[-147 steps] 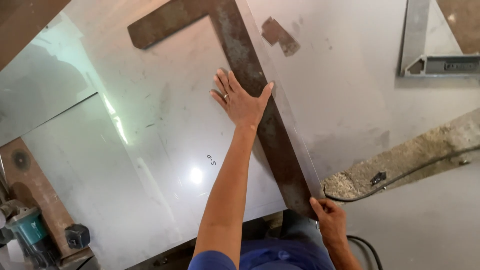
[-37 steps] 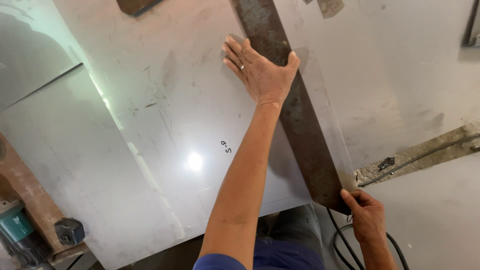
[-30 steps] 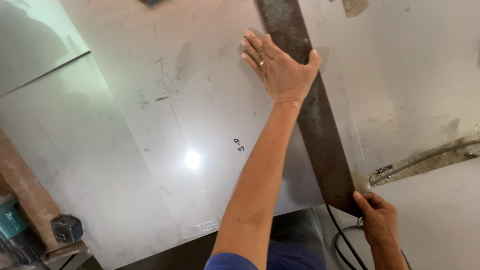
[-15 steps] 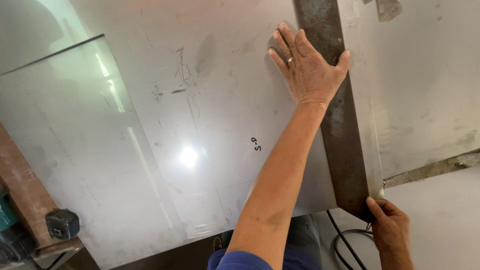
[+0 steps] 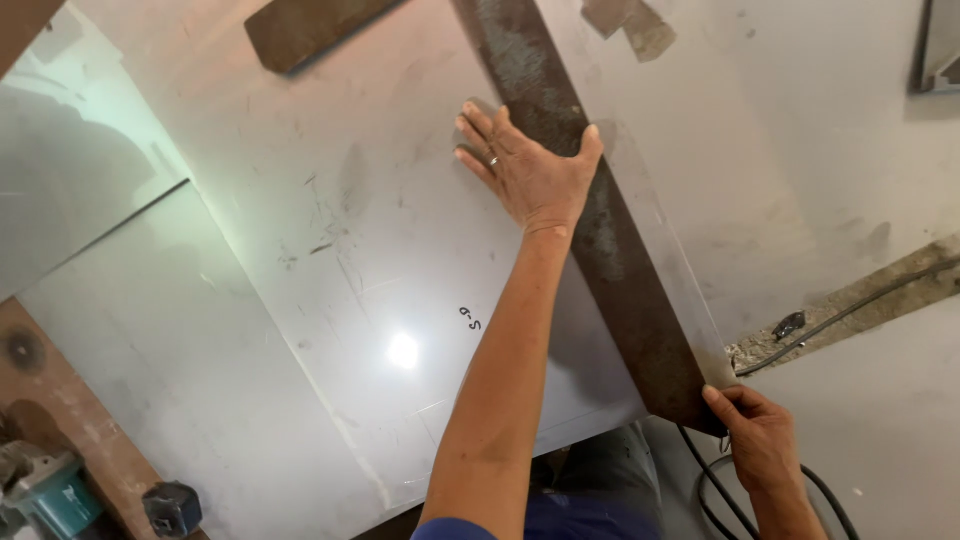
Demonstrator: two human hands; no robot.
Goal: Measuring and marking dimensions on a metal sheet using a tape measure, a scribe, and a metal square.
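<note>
Left hand (image 5: 528, 172): arm stretched forward over the metal sheet (image 5: 330, 260), palm down, fingers spread flat. Fingers lie on the sheet; thumb and heel of the palm lie across the rusty steel square (image 5: 590, 230). The hand is open and pressing, not closed around anything. A ring shows on one finger.

Right hand (image 5: 758, 432): low at the right, close to the body, fingers and thumb curled around the near end of the square's long arm, just past the corner of the sheet. The hand is closed on that end.

Square: long arm runs diagonally from the top centre of the view down to the right hand, lying flat on the sheet near its right edge. Its short arm (image 5: 310, 28) branches off to the upper left, also flat on the sheet.

Sheet: shiny, scratched, with a small handwritten mark near the forearm and a bright light reflection beside it. A second sheet (image 5: 90, 220) lies at the left, partly under the first.

Surroundings: black cable (image 5: 850, 312) lies along a rough strip of the floor at the right; more cable loops beside the right wrist. A teal power tool (image 5: 50, 495) sits on a wooden plank (image 5: 70, 400) at the lower left. A patch of tape (image 5: 630, 22) sits on the surface near the top edge.
</note>
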